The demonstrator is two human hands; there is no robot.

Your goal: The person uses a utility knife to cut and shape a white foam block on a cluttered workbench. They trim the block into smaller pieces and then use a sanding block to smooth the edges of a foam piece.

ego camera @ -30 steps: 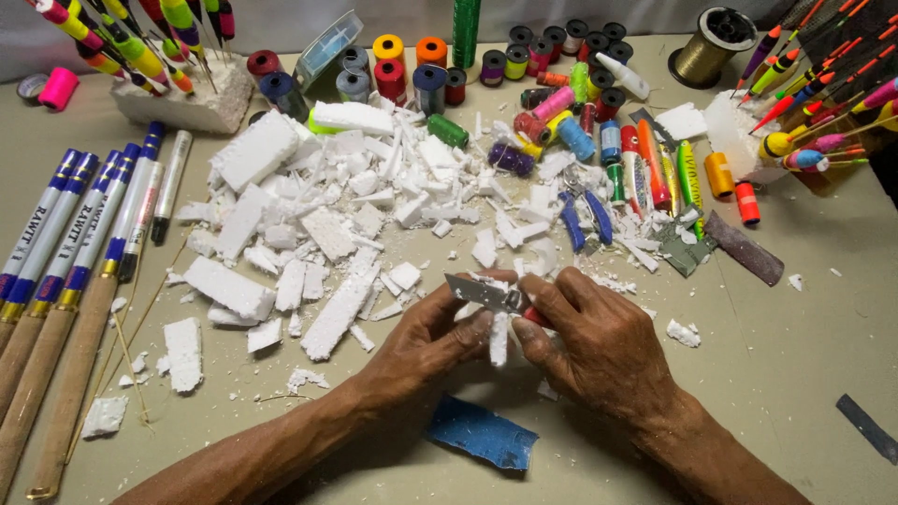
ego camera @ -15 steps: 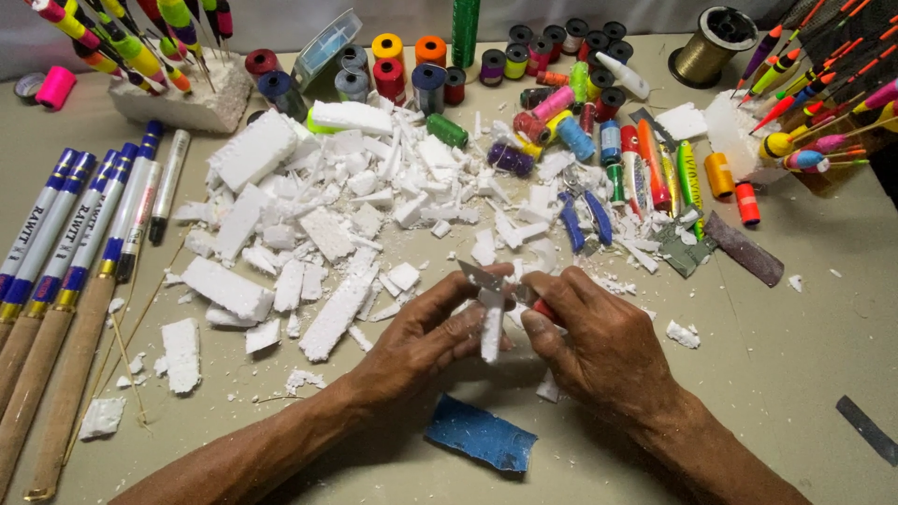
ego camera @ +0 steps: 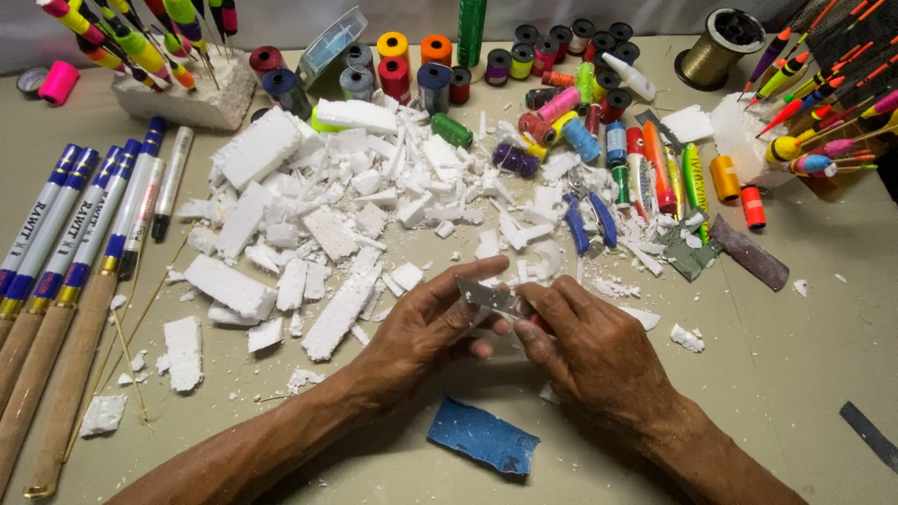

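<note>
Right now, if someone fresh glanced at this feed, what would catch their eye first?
First the heap of broken white foam pieces spread over the middle of the table, with the left hand and right hand just below it, together holding a small metal blade. Next the bright thread spools along the far edge and the coloured fishing floats at the far right. A blue sandpaper scrap lies near the wrists.
</note>
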